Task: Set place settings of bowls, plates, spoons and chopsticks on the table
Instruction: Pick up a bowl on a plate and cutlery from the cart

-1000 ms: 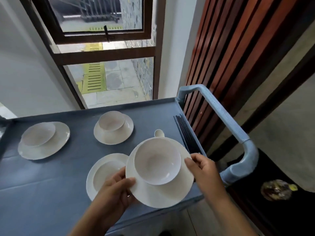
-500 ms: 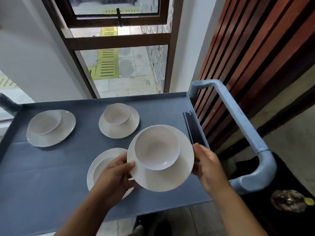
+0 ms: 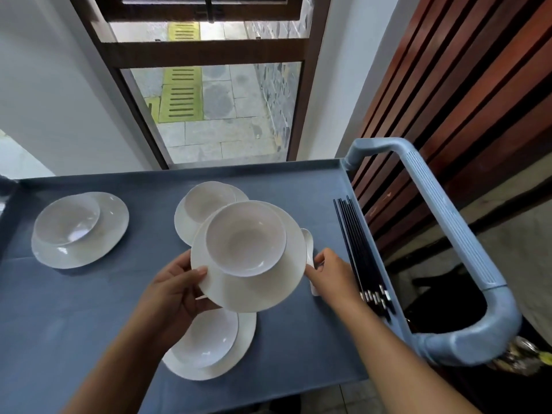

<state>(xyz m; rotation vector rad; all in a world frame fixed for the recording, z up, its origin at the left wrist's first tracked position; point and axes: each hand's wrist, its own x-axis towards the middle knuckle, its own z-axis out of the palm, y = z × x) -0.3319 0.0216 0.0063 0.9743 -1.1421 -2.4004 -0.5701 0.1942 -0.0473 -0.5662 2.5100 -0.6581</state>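
"Blue cart top [image 3: 89, 309] sits by a tall window [image 3: 221, 100]. What is on it?"

"White dishes. The left plate [image 3: 110, 222] has the left bowl [image 3: 67, 219] on it. The back plate [image 3: 183, 222] has the back bowl [image 3: 209, 200] on it. The near plate [image 3: 246, 333], close to the person, has the near bowl [image 3: 206, 339] on it."

"And the hands?"

"They hold one more set up over the middle of the cart. The left hand [image 3: 176, 291] grips the left rim of the held plate [image 3: 254, 291], thumb on top. The right hand [image 3: 331, 276] pinches its right rim. The top bowl [image 3: 248, 237] sits in the middle of that plate."

"Where are the spoon and chopsticks?"

"The white spoon [image 3: 309, 243] lies on the cart just beside the right hand, partly under it. I cannot tell if they touch. The black chopsticks [image 3: 355, 249] lie in a bunch along the right edge, next to the grey cart handle [image 3: 442, 219]."
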